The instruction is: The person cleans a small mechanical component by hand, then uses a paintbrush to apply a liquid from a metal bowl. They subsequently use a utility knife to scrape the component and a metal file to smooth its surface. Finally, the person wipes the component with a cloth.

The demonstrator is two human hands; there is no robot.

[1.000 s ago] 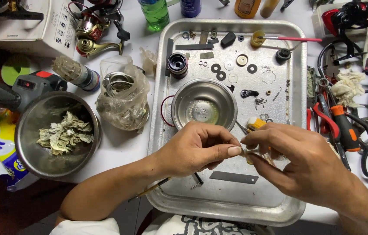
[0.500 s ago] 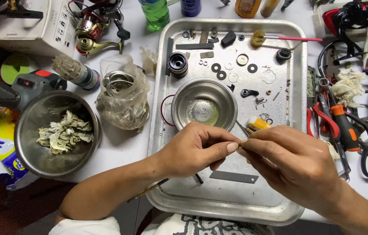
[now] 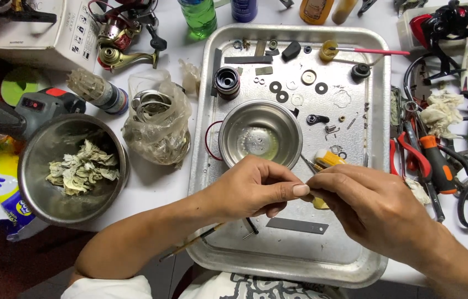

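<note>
My left hand [image 3: 250, 191] and my right hand [image 3: 372, 210] meet fingertip to fingertip over the front half of a metal tray [image 3: 289, 266]. Together they pinch a small metal part, which the fingers hide almost entirely. A yellow-handled tool [image 3: 329, 159] with a thin metal tip shows just above my right fingers, and I cannot tell whether it is held. A small steel bowl [image 3: 260, 135] with a film of liquid stands in the tray right behind my hands. A flat grey metal strip [image 3: 297, 225] lies in the tray below them.
Washers, rings and small black parts [image 3: 282, 91] lie scattered at the tray's back. At left stand a large steel bowl of crumpled wipes [image 3: 73, 169] and a plastic bag of parts [image 3: 156, 122]. Pliers, screwdrivers and scissors [image 3: 438, 160] crowd the right side. A thin stick [image 3: 201, 239] crosses the tray's front-left edge.
My right hand has shifted slightly left and closed against my left fingertips. The small metal part that showed between the fingers earlier is now covered.
</note>
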